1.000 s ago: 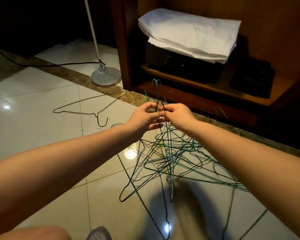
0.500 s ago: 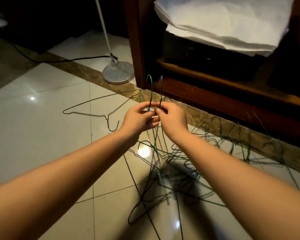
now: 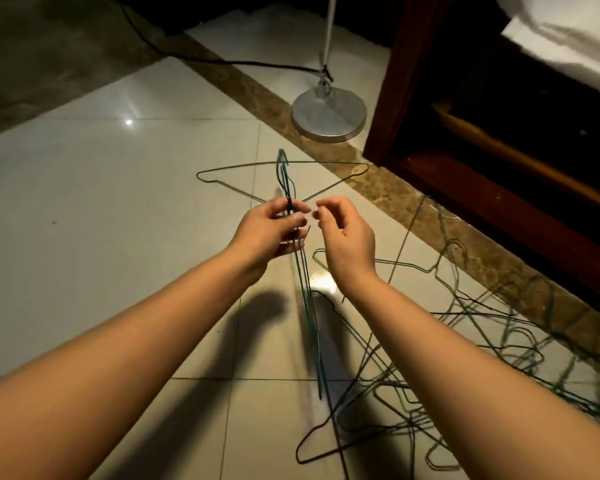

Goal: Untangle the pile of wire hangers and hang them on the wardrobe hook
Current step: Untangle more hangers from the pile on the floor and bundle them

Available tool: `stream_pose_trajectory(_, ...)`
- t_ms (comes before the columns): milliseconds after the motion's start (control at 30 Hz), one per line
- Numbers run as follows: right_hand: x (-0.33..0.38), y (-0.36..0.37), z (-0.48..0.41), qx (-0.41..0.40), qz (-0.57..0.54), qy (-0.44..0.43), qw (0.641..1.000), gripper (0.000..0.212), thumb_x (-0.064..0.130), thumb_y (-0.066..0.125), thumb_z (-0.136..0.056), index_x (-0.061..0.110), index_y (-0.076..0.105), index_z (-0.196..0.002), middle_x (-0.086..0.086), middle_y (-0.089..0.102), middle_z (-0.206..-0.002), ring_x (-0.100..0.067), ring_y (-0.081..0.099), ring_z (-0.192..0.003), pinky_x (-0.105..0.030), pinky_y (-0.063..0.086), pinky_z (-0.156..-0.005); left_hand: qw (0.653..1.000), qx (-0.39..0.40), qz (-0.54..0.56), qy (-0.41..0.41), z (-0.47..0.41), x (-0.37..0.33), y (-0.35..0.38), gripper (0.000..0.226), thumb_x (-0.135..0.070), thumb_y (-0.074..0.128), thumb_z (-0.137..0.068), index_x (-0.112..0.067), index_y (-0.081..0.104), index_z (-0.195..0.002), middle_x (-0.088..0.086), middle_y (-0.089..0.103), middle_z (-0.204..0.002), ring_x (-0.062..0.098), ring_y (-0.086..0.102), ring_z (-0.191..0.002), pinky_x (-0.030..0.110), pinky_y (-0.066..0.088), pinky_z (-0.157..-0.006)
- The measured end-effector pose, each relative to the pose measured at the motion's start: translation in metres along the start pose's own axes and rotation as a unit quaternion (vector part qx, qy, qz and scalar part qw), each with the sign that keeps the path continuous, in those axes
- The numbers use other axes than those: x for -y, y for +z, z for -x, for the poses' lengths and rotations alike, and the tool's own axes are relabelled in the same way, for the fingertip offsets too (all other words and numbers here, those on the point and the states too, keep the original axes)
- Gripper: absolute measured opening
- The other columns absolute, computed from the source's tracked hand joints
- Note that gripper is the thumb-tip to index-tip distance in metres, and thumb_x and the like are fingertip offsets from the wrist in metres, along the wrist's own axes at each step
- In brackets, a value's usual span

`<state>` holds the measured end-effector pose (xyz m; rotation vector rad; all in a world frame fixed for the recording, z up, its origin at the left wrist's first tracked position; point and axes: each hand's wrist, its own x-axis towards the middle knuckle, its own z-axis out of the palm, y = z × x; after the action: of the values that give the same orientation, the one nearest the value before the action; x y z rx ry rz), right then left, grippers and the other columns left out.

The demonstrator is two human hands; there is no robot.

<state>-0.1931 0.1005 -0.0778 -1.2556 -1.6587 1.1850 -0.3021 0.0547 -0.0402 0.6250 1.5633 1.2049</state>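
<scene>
My left hand (image 3: 271,228) pinches the necks of a few green wire hangers (image 3: 309,306), held edge-on above the floor with their hooks pointing up. Just to its right, my right hand (image 3: 345,233) hovers with fingers apart and nothing in it. A tangled pile of green and dark wire hangers (image 3: 465,358) sprawls over the tiles at the lower right. A single wire hanger (image 3: 326,163) lies flat on the floor beyond my hands. The wardrobe hook is out of view.
A dark wooden wardrobe (image 3: 406,77) stands at the right, with white folded cloth (image 3: 568,39) inside. A lamp stand's round metal base (image 3: 328,116) and its black cable (image 3: 194,58) sit on the floor behind the single hanger.
My right hand has let go of the hanger necks and opened. The left hand keeps the hangers, now drawn away from the pile. The view has swung left and down.
</scene>
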Motion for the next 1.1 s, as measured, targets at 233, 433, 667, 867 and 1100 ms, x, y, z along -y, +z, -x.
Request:
stream_pose_trajectory(233, -0.071, 0.031, -0.025, 0.136, 0.334, 0.104, 0.927, 0.030, 0.032, 0.052, -0.090, 0.029, 0.057, -0.120, -0.007, 0.057, -0.116, -0.028, 0.049, -0.112, -0.036, 0.041, -0.092, 0.999, -0.050, -0.002, 0.008, -0.007, 0.005, -0.051, 0.023, -0.007, 0.046, -0.096, -0.020, 0.063, -0.086, 0.000, 0.059, -0.081, 0.013, 0.064, -0.079, 0.026, 0.057, -0.073)
stream_pose_trajectory(433, -0.082, 0.066, -0.039, 0.188, 0.448, 0.057, 0.872, 0.035, 0.038, 0.052, -0.090, 0.031, 0.052, -0.124, -0.007, 0.053, -0.123, -0.029, 0.044, -0.117, -0.037, 0.035, -0.092, 0.998, -0.051, -0.019, -0.019, -0.005, 0.021, -0.077, 0.019, -0.005, 0.049, -0.093, -0.018, 0.063, -0.089, 0.005, 0.061, -0.085, 0.013, 0.063, -0.077, 0.026, 0.057, -0.073)
stream_pose_trajectory(667, -0.096, 0.068, -0.039, 0.192, 0.529, -0.023, 0.826, 0.023, 0.023, 0.040, -0.097, 0.017, 0.056, -0.113, -0.006, 0.057, -0.115, -0.028, 0.048, -0.108, -0.036, 0.032, -0.082, 0.998, -0.059, -0.032, -0.009, -0.004, 0.024, -0.090, 0.016, -0.004, 0.051, -0.092, -0.014, 0.063, -0.090, 0.005, 0.061, -0.082, 0.010, 0.062, -0.070, 0.022, 0.056, -0.069)
stream_pose_trajectory(867, -0.059, 0.043, -0.056, 0.141, 0.436, -0.102, 0.883, 0.022, 0.019, 0.047, -0.094, 0.006, 0.052, -0.112, -0.014, 0.048, -0.113, -0.033, 0.050, -0.099, -0.039, 0.037, -0.083, 0.991, -0.111, -0.054, 0.058, -0.008, 0.008, -0.082, 0.015, -0.004, 0.049, -0.093, -0.015, 0.060, -0.092, 0.001, 0.059, -0.081, 0.010, 0.058, -0.072, 0.021, 0.055, -0.067)
stream_pose_trajectory(1100, 0.010, 0.009, -0.087, 0.031, 0.396, -0.120, 0.910, 0.026, 0.035, 0.037, -0.099, 0.012, 0.049, -0.102, -0.012, 0.059, -0.100, -0.036, 0.055, -0.088, -0.034, 0.030, -0.064, 0.987, -0.111, -0.003, 0.113, -0.018, -0.018, -0.043, 0.024, -0.001, 0.049, -0.092, -0.020, 0.059, -0.081, -0.001, 0.057, -0.077, 0.010, 0.057, -0.069, 0.021, 0.054, -0.065)
